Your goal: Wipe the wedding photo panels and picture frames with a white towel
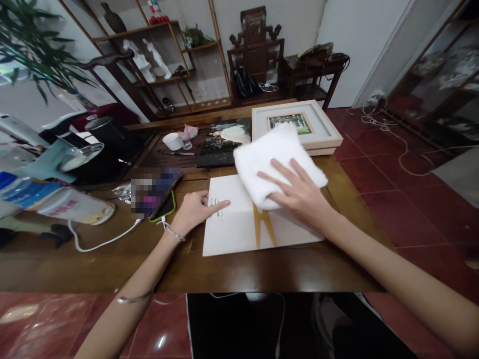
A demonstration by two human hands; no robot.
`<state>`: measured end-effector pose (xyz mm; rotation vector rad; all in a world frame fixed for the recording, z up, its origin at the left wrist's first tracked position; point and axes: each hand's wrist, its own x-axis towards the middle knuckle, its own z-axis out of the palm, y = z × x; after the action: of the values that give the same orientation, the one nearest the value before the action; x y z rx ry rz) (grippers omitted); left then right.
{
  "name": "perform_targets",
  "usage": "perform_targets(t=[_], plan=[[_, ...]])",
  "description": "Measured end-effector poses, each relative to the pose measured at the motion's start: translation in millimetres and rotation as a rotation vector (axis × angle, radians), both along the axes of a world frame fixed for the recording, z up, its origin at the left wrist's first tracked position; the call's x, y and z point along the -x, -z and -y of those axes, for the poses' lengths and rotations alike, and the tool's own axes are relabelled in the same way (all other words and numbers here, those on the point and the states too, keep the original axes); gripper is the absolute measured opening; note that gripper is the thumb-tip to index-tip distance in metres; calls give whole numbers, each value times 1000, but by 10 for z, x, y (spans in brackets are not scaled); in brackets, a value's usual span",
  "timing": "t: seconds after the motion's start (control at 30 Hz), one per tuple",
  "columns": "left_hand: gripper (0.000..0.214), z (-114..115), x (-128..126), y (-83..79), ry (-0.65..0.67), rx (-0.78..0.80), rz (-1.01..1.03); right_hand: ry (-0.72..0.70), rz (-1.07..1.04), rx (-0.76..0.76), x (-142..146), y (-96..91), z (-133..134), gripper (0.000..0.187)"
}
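Note:
A white flat board (232, 229) with a wooden easel-shaped stand on it lies near the front edge of the wooden table (112, 269). My right hand (299, 192) lies flat with fingers spread on a folded white cloth (269, 154), which rests on the board's far right part. My left hand (196, 209) is curled, its index finger stretched out and pressing on the board's left edge. It holds nothing.
A white-framed picture (318, 132) and a dark photo print (220, 144) lie behind the board. A phone (155, 192) with a green case lies left of my left hand, beside a white cable (101, 243). A cup (172, 141), a kettle (108, 132) and packages stand at left.

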<state>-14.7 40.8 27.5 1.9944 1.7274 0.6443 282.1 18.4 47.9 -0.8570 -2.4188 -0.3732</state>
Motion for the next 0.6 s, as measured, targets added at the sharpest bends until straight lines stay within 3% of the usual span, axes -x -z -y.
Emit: perform_targets(t=[0.1, 0.23, 0.37, 0.5, 0.6], plan=[[47, 3, 11, 10, 22, -37, 6, -4, 60, 138, 107, 214, 48, 33], [50, 37, 25, 17, 29, -99, -28, 41, 32, 197, 143, 379, 128, 40], [38, 110, -37, 47, -7, -218, -18, 59, -15, 217, 145, 371, 152, 46], [45, 192, -267, 98, 177, -269, -141, 118, -45, 223, 137, 342, 132, 52], [46, 202, -487, 108, 269, -159, -263, 131, -24, 218, 90, 340, 113, 53]])
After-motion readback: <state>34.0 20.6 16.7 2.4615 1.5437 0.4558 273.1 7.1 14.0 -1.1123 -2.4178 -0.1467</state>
